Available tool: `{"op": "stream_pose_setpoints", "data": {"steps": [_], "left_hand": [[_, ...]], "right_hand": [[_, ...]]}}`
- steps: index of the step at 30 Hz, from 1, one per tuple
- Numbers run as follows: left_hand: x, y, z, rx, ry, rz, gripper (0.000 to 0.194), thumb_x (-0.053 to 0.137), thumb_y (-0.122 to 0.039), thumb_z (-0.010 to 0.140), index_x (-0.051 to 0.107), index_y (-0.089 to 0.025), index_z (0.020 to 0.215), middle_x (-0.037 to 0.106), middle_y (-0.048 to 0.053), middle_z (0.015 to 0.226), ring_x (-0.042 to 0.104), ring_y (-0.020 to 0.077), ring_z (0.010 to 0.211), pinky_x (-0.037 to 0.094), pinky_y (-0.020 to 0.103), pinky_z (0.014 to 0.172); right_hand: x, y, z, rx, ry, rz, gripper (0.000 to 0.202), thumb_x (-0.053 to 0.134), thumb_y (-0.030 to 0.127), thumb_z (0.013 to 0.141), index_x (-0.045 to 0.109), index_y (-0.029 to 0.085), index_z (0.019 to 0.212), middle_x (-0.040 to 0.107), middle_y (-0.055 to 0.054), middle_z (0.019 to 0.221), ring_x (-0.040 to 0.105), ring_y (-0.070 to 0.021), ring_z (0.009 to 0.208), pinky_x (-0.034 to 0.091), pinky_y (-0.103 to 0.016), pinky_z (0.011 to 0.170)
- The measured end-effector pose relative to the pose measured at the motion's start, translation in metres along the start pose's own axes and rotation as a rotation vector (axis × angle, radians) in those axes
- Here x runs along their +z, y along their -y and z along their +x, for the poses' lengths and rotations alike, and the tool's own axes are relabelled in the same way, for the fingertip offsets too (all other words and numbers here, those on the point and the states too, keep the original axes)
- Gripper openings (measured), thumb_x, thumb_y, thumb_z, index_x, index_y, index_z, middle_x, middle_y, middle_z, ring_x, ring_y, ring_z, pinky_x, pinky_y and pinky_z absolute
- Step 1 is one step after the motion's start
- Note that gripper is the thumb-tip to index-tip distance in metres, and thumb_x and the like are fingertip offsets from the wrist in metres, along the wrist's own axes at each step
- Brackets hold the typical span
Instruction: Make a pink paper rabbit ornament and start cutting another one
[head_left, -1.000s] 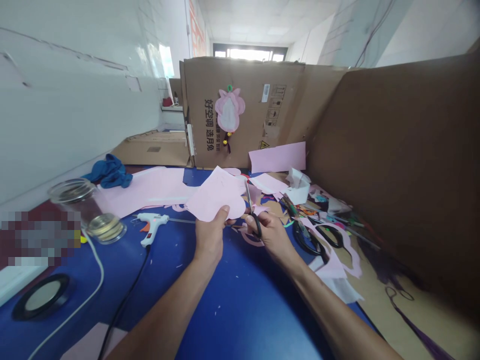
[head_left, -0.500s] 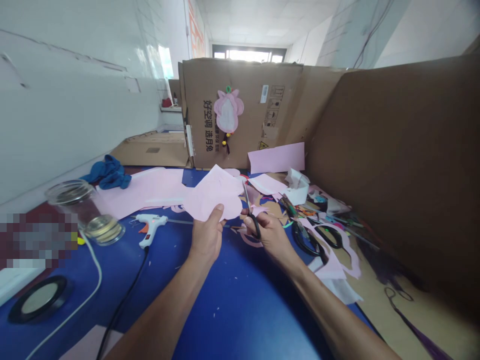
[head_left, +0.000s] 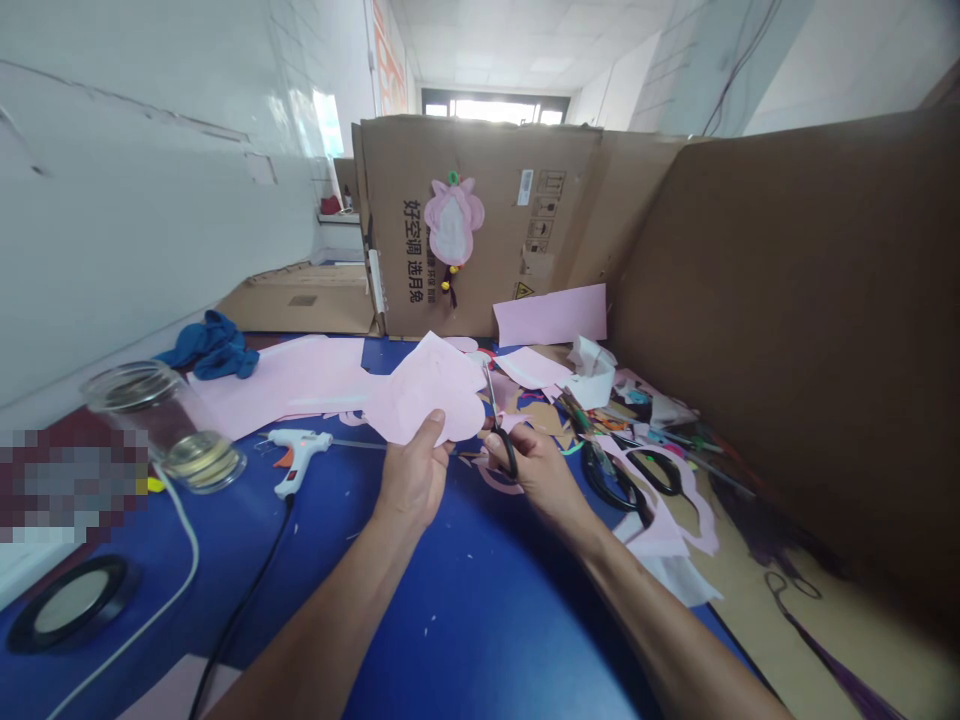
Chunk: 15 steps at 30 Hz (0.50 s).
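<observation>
My left hand (head_left: 416,470) pinches the lower edge of a pink paper sheet (head_left: 427,385), thumb on top. The sheet's lower right edge is cut in rounded lobes, while its top still comes to a straight-sided point. Faint drawn lines show on it. In my right hand (head_left: 532,460) is a pair of scissors (head_left: 508,452) with black handles, my fingers in the loops. Their blades point up and away, close beside the sheet's right edge; whether they touch the paper I cannot tell.
A white glue gun (head_left: 300,455) and a glass jar (head_left: 161,420) stand left on the blue table. Black-handled shears (head_left: 611,480) lie among paper scraps at right. A pink flower-shaped pouch (head_left: 454,225) hangs on the cardboard wall (head_left: 570,260) behind.
The whole view has shifted slightly. The pink sheet has turned a little in my left hand, and the scissors stay beside its right edge.
</observation>
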<state>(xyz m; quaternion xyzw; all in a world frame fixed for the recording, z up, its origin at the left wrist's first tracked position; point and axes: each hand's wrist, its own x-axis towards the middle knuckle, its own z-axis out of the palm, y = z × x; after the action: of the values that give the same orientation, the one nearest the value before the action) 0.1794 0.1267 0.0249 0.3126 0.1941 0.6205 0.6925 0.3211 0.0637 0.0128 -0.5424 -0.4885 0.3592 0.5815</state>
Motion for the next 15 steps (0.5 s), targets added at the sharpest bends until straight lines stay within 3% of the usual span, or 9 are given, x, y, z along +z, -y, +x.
{"op": "stream_pose_setpoints", "data": {"steps": [15], "left_hand": [[0.0002,0.0,-0.0009,-0.021,-0.008,-0.006,0.073,0.089,-0.015,0.077,0.067,-0.028,0.145,0.074,0.012,0.145,0.07,0.0334,0.135,0.059,0.045,0.111]], "right_hand": [[-0.0003,0.0071,-0.0009,-0.021,-0.033,-0.052,0.06,0.076,0.078,0.078,0.062,0.021,0.067,0.053,-0.001,0.067,0.044,-0.0157,0.065,0.037,-0.029,0.059]]}}
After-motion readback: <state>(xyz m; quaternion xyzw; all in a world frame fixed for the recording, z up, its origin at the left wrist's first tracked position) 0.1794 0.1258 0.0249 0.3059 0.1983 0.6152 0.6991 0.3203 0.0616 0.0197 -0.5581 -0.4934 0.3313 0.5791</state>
